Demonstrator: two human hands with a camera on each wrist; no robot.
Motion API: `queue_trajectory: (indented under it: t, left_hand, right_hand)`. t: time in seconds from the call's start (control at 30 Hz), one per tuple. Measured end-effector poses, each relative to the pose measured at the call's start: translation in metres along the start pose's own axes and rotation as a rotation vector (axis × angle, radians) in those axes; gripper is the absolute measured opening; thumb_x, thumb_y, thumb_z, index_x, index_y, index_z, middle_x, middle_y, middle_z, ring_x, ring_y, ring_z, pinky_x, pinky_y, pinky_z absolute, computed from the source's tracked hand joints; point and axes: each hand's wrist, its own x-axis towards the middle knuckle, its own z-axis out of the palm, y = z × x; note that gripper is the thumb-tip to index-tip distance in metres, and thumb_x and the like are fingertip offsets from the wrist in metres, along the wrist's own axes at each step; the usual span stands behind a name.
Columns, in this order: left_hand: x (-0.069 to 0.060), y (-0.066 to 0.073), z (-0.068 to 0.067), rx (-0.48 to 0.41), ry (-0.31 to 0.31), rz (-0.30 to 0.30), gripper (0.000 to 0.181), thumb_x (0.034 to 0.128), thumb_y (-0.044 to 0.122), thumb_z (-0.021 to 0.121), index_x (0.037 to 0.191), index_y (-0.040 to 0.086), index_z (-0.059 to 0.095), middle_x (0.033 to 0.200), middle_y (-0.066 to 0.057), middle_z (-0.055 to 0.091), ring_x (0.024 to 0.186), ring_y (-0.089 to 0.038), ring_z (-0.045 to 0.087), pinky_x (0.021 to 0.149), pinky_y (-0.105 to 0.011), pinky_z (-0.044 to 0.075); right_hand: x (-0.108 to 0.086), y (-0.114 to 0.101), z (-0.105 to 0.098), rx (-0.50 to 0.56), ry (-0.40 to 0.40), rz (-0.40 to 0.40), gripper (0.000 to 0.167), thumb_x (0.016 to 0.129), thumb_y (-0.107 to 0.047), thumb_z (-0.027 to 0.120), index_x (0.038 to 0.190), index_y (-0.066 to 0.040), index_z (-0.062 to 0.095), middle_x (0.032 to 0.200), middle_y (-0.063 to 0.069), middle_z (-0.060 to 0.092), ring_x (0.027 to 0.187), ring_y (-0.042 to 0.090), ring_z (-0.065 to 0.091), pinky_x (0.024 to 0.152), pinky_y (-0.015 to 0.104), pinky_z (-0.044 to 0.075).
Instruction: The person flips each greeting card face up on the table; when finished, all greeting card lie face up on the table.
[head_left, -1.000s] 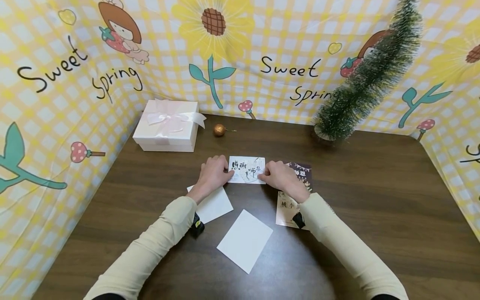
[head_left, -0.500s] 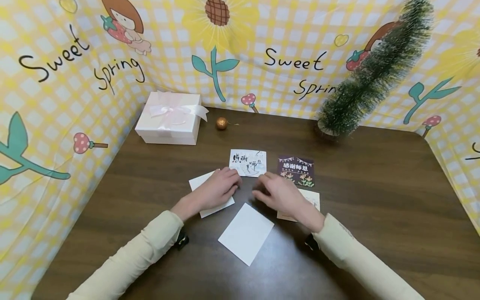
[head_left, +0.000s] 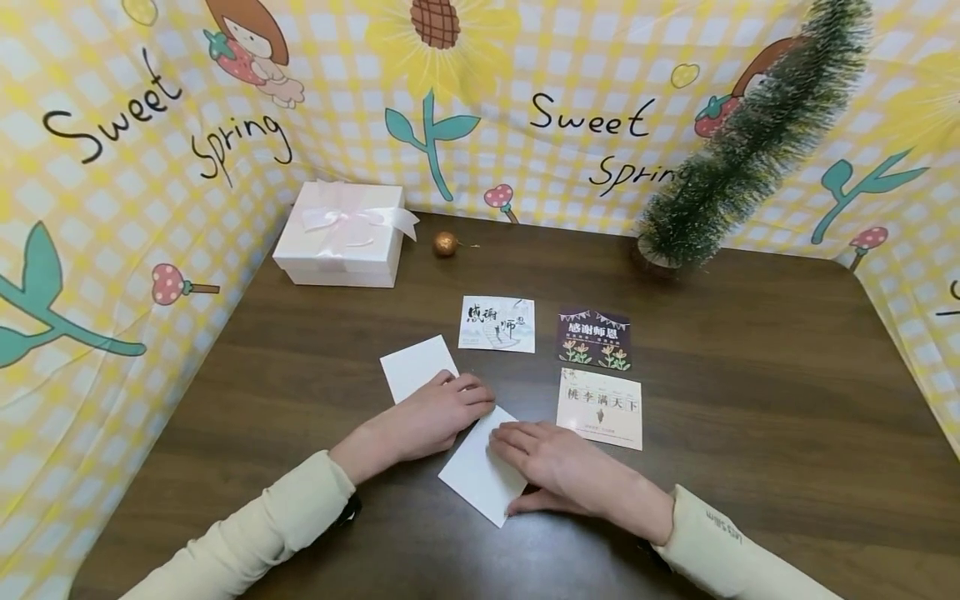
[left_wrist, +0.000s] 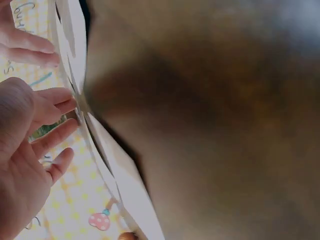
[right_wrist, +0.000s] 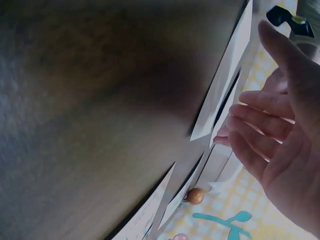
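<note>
The left hand (head_left: 442, 414) and right hand (head_left: 568, 471) have drawn back from the printed card (head_left: 497, 325) beyond them. Both look loose-fingered, grasping nothing. Partly beneath the right lies the white card (head_left: 474, 477): probably light, stiffish, easily creased, best pinched by opposite edges.

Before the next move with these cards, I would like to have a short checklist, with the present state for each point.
1. Printed sides of calligraphy card, purple card and cream card up: ok.
2. Right hand over the near white card: ok.
3. Near white card gripped: not ok; fingers look extended.
4. Farther white card uncovered: not ok; left hand partly hides it.
5. Gift box and ornament away from hands: ok.
6. White cards' undersides printed: cannot tell.
</note>
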Motion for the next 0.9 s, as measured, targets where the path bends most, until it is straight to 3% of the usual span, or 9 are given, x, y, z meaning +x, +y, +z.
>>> queue_trajectory:
  t: [0.23,0.47,0.6,0.73,0.9]
  left_hand:
    - [0.001,0.006,-0.004,0.045,-0.098,0.007,0.030,0.0882,0.007,0.062,0.117,0.011,0.066,0.125,0.000,0.062,0.115,-0.021,0.052,0.086,-0.036,0.043]
    - [-0.001,0.007,-0.005,0.043,-0.086,0.014,0.034,0.0855,0.002,0.063,0.118,0.011,0.065,0.127,0.000,0.062,0.114,-0.021,0.053,0.083,-0.036,0.043]
    - [-0.004,0.004,-0.007,0.044,-0.083,0.029,0.041,0.0813,-0.002,0.066,0.121,0.012,0.064,0.129,0.002,0.061,0.115,-0.021,0.053,0.081,-0.035,0.043]
    - [-0.007,0.001,-0.011,-0.026,-0.147,0.004,0.054,0.0803,-0.006,0.067,0.131,0.011,0.060,0.136,0.001,0.057,0.122,-0.022,0.049,0.084,-0.037,0.043]
    - [-0.009,-0.002,-0.013,-0.156,-0.183,-0.024,0.059,0.0816,-0.008,0.064,0.138,0.006,0.053,0.141,-0.003,0.053,0.129,-0.024,0.046,0.089,-0.043,0.043]
  right_hand:
    - [0.001,-0.006,0.005,-0.125,-0.008,-0.083,0.077,0.082,-0.062,0.063,0.133,-0.005,0.056,0.133,0.006,0.059,0.124,0.019,0.053,0.100,0.033,0.044]
    - [0.002,-0.006,0.008,-0.183,0.053,-0.181,0.053,0.090,-0.053,0.059,0.124,-0.012,0.062,0.125,-0.001,0.064,0.119,0.015,0.056,0.096,0.030,0.044]
    - [0.000,-0.003,0.004,-0.128,0.152,-0.223,0.033,0.095,-0.043,0.058,0.114,-0.017,0.064,0.115,-0.006,0.066,0.110,0.012,0.059,0.090,0.028,0.044]
    - [-0.002,0.004,-0.001,-0.092,0.300,-0.262,0.018,0.100,-0.028,0.051,0.106,-0.017,0.064,0.105,-0.007,0.067,0.101,0.010,0.061,0.085,0.026,0.046]
    - [-0.004,0.014,-0.004,-0.156,0.482,-0.275,0.032,0.106,-0.015,0.032,0.106,-0.010,0.064,0.103,-0.003,0.069,0.096,0.011,0.065,0.082,0.026,0.050]
